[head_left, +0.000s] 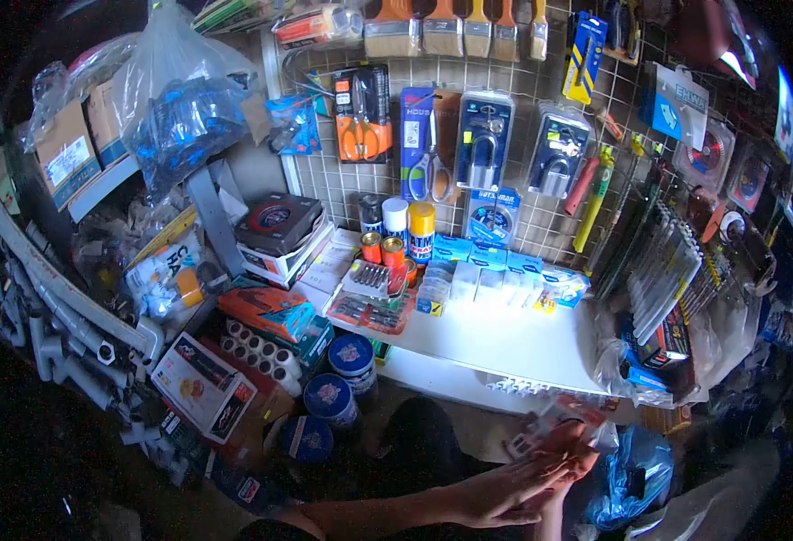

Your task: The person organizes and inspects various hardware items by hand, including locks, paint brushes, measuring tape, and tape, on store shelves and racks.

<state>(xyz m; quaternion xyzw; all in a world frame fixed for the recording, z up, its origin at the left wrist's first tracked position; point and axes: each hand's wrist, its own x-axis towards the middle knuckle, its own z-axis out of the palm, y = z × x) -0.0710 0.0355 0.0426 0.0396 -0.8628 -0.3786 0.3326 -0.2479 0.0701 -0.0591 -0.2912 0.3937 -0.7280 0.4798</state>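
My right hand [575,455] is raised near the shelf's front edge, its fingers closed round a clear plastic packet [545,426] with red and white print. What is inside the packet is too blurred to make out. My left hand [515,489] reaches across from the left and lies against the right hand and wrist. Its fingers are stretched out, and nothing shows in its grasp. Just right of the hands hangs a blue plastic bag [631,478].
A white shelf [505,347] carries spray cans [421,233] and small blue-white boxes [496,281]. Behind it, a wire grid holds scissors [431,171], padlocks [485,144] and brushes [442,36]. Blue-lidded tubs [332,398] stand lower left, beside pipe fittings [54,352].
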